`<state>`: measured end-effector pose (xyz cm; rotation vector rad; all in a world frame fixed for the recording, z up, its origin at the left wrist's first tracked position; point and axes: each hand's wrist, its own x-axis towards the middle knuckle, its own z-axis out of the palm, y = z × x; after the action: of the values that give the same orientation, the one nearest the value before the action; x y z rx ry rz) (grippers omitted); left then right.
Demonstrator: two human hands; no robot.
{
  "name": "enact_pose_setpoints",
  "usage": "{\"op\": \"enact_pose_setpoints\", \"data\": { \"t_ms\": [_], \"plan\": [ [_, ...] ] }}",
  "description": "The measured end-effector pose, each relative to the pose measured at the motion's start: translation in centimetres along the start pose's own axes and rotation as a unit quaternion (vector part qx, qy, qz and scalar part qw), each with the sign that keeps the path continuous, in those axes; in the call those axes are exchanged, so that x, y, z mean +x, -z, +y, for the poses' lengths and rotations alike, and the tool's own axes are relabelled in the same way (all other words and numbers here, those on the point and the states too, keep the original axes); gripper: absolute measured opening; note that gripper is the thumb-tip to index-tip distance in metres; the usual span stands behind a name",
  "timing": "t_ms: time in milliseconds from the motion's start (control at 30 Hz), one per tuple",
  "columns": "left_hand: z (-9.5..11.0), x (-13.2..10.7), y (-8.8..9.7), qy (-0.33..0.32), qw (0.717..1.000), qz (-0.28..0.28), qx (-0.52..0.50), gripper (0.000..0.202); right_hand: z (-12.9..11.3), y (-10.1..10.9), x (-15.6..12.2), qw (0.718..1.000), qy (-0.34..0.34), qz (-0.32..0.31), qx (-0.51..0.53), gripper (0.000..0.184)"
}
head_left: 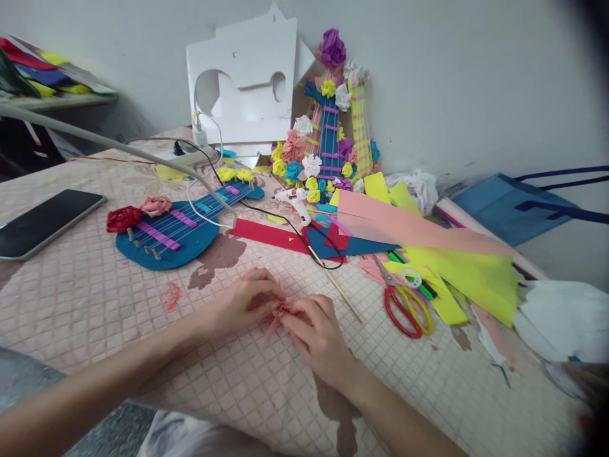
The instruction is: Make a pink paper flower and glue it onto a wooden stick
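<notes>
My left hand and my right hand meet at the middle of the quilted pink bed cover. Both pinch a small pink paper strip that is folded or rolled between the fingertips. Part of the strip hangs down below the fingers. A thin wooden stick lies just right of my hands. A blue felt guitar with purple bars and red and pink paper roses lies to the upper left of them.
Red and yellow scissors, pink and yellow paper sheets, a white glue gun with a black cord, a phone, a power strip, flower-decorated guitars against the wall, a blue bag.
</notes>
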<state>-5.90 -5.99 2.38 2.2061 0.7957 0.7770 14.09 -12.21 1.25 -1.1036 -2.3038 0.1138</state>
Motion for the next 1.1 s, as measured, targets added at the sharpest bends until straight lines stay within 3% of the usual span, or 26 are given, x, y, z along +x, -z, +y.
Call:
{"op": "enact_pose_setpoints", "data": {
  "t_ms": [267, 467, 633, 833, 1100],
  "plan": [
    [-0.1, -0.3, 0.1, 0.003, 1.0, -0.006, 0.003, 0.017, 0.1, 0.0, -0.1, 1.0, -0.006, -0.011, 0.009, 0.019],
    [-0.3, -0.3, -0.3, 0.001, 1.0, 0.003, 0.01, 0.016, 0.3, 0.1, -0.5, 0.999, 0.028, 0.032, 0.027, 0.027],
    [-0.5, -0.4, -0.5, -0.002, 1.0, 0.009, 0.012, 0.014, 0.3, 0.2, -0.4, 0.999, 0.018, 0.009, 0.029, 0.025],
    [-0.6, -0.4, -0.5, -0.005, 1.0, 0.004, 0.015, 0.014, 1.0, 1.0, 0.5, 0.997, -0.015, 0.06, 0.051, 0.02],
    [-0.3, -0.4, -0.4, 0.006, 1.0, 0.006, -0.002, 0.011, 1.8, 1.7, 2.7, 0.997, 0.065, -0.035, 0.018, 0.015]
  ]
}}
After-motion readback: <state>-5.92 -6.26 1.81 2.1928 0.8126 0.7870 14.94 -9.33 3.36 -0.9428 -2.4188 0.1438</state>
